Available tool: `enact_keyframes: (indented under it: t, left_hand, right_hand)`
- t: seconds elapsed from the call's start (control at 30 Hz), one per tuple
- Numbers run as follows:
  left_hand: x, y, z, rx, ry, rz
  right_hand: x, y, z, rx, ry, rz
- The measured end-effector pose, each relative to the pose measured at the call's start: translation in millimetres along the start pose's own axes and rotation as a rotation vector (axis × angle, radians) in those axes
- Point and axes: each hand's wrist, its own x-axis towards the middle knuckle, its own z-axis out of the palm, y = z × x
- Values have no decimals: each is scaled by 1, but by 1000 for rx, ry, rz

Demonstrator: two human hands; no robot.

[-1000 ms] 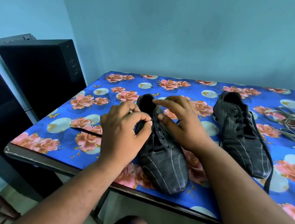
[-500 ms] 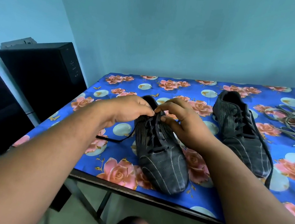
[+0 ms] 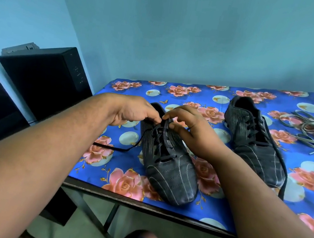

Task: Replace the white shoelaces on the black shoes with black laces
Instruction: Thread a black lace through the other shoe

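Now both hands sit closer at the near shoe (image 3: 168, 160) collar than 0.5 s ago.
Left hand (image 3: 133, 111) and right hand (image 3: 189, 127) fingertips pinch black lace (image 3: 157, 139) at top eyelets.

We see an evenly lit room with soft, diffuse light and a strong blue cast over the wall (image 3: 184, 32). Shadows under the shoes stay faint and short on the desk (image 3: 225, 100). The wide lens bends the edges: the forearms swell toward the lower corners. The far shoe (image 3: 254, 140) is slightly soft, and the white laces (image 3: 312, 130) blur near the right edge. We find no harsh glare.
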Motion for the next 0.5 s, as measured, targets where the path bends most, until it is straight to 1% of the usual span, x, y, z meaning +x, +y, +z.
enact_keyframes:
  t: [0.17,0.3,0.4,0.5]
  left_hand:
    - [-4,10,3,39,-30,-84]
    - [-4,9,3,-6,-46,-82]
    - [-7,6,4,-18,-33,-35]
    - [-8,-3,3,24,-21,87]
  right_hand:
    - [-1,2,0,6,8,7]
    - [-1,1,0,18,2,13]
    - [-2,1,-2,16,3,23]
    - [-2,2,-3,2,15,23]
